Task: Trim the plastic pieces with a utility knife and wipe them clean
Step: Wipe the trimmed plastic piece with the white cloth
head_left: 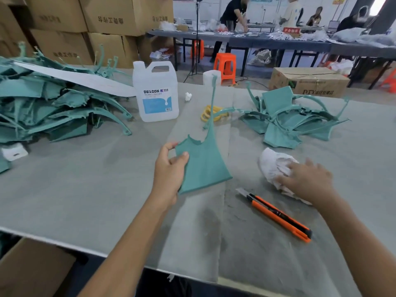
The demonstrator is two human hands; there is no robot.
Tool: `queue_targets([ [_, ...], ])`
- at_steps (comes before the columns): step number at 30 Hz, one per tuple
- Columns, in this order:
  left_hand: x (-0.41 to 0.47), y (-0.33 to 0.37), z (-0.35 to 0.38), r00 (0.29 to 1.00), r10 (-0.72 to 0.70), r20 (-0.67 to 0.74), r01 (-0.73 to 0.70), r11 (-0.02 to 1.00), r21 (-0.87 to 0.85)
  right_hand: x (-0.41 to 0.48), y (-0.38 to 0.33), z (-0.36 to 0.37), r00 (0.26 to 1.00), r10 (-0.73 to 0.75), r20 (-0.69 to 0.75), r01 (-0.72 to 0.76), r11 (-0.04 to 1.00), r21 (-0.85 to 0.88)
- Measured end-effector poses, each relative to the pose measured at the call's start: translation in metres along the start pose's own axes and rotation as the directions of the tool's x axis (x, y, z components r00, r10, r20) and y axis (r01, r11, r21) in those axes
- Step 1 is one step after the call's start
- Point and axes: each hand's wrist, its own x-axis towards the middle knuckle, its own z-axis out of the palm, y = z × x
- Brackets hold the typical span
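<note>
Head view, table [85, 189], cartons [111, 16], left hand [169, 168] gripping piece [203, 166], right hand [308, 181] flat on rag [272, 166]

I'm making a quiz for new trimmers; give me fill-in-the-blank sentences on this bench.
1. The left hand holds a plastic piece; the right hand rests on the white ____.
2. The orange ____ lies on the table, in neither hand.
3. The label on the jug reads ____.
Missing: cloth; knife; DEXCON.

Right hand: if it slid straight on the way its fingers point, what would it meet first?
The crumpled white cloth: the right hand rests on it, fingers pointing across it. What lies beyond is unclear.
</note>
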Motion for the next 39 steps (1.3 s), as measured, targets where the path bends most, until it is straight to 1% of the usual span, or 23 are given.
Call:
queue_targets([
  [1,0.000,-0.003,-0.001,1.000,0.012,-0.014,-0.012,1.000,0.012,-0.007,-0.003,0.003,0.993,0.004,-0.122,-0.005,1.000,-0.007],
  [2,-0.002,-0.006,-0.003,1.000,0.016,-0.021,-0.016,1.000,0.023,-0.017,-0.010,0.004,0.967,-0.014,-0.254,0.039,0.995,0.094],
  [3,-0.004,-0.009,-0.004,1.000,0.015,-0.020,-0.014,1.000,0.019,-0.029,-0.021,0.006,0.939,-0.031,-0.342,0.128,0.956,0.264],
  [4,-0.007,-0.012,-0.005,1.000,0.008,-0.015,-0.008,1.000,0.002,-0.044,-0.037,0.004,0.949,-0.042,-0.312,0.196,0.855,0.480],
  [5,-0.012,-0.015,-0.005,1.000,0.002,-0.004,-0.002,1.000,-0.017,-0.060,-0.057,-0.001,0.978,-0.091,-0.189,0.199,0.683,0.702],
  [6,-0.018,-0.016,-0.006,1.000,-0.008,0.006,0.008,0.999,-0.033,-0.076,-0.078,-0.002,0.981,-0.190,-0.034,0.125,0.489,0.863],
  [7,-0.023,-0.018,-0.007,1.000,-0.020,0.011,0.020,0.998,-0.051,-0.089,-0.096,0.000,0.952,-0.296,0.076,0.029,0.333,0.942],
  [8,-0.028,-0.018,-0.010,0.999,-0.034,0.007,0.034,0.997,-0.067,-0.098,-0.111,0.003,0.925,-0.363,0.111,-0.026,0.230,0.973],
  [9,-0.032,-0.018,-0.017,0.998,-0.053,-0.019,0.051,0.996,-0.075,-0.105,-0.124,0.006,0.912,-0.401,0.089,-0.025,0.164,0.986],
  [10,-0.036,-0.016,-0.032,0.995,-0.073,-0.069,0.068,0.995,-0.079,-0.109,-0.138,0.010,0.899,-0.434,0.055,0.011,0.148,0.989],
  [12,-0.046,-0.014,-0.059,0.989,-0.132,-0.063,0.131,0.991,-0.017,-0.115,-0.148,0.017,0.887,-0.461,-0.006,0.058,0.098,0.993],
  [14,-0.060,-0.012,-0.105,0.983,-0.168,-0.074,0.171,0.984,0.042,-0.124,-0.171,0.025,0.844,-0.536,-0.011,0.035,0.035,0.999],
  [16,-0.075,-0.006,-0.153,0.971,-0.168,-0.169,0.167,0.986,-0.024,-0.130,-0.189,0.037,0.810,-0.586,-0.022,0.050,0.032,0.998],
  [18,-0.086,-0.003,-0.206,0.920,-0.159,-0.357,0.120,0.984,-0.129,-0.129,-0.199,0.051,0.806,-0.591,-0.041,0.123,0.100,0.987],
  [20,-0.092,0.000,-0.263,0.798,-0.140,-0.587,0.045,0.984,-0.174,-0.121,-0.201,0.063,0.784,-0.619,-0.046,0.184,0.160,0.970],
  [23,-0.094,0.006,-0.343,0.550,-0.097,-0.829,0.009,0.994,-0.110,-0.111,-0.202,0.077,0.767,-0.641,0.023,0.183,0.252,0.950],
  [26,-0.086,0.007,-0.410,0.343,-0.134,-0.930,0.021,0.991,-0.135,-0.109,-0.200,0.081,0.803,-0.595,0.026,0.183,0.288,0.940],
  [27,-0.081,0.007,-0.427,0.295,-0.140,-0.945,0.031,0.990,-0.137,-0.110,-0.199,0.081,0.811,-0.584,0.016,0.187,0.285,0.940],
  [28,-0.078,0.007,-0.442,0.273,-0.147,-0.951,0.051,0.989,-0.139,-0.111,-0.198,0.081,0.819,-0.574,0.008,0.189,0.283,0.940],
  [31,-0.065,0.000,-0.475,0.300,-0.257,-0.919,0.169,0.962,-0.214,-0.109,-0.197,0.085,0.826,-0.563,-0.014,0.209,0.283,0.936],
  [33,-0.059,-0.010,-0.481,0.285,-0.288,-0.914,0.283,0.937,-0.207,-0.106,-0.195,0.089,0.833,-0.553,-0.019,0.212,0.288,0.934],
  [35,-0.059,-0.013,-0.466,0.333,-0.196,-0.922,0.343,0.937,-0.075,-0.105,-0.195,0.092,0.830,-0.557,-0.012,0.216,0.302,0.929],
  [39,-0.056,-0.027,-0.401,0.497,0.069,-0.865,0.206,0.959,0.194,-0.109,-0.194,0.087,0.839,-0.540,-0.070,0.254,0.273,0.928],
])
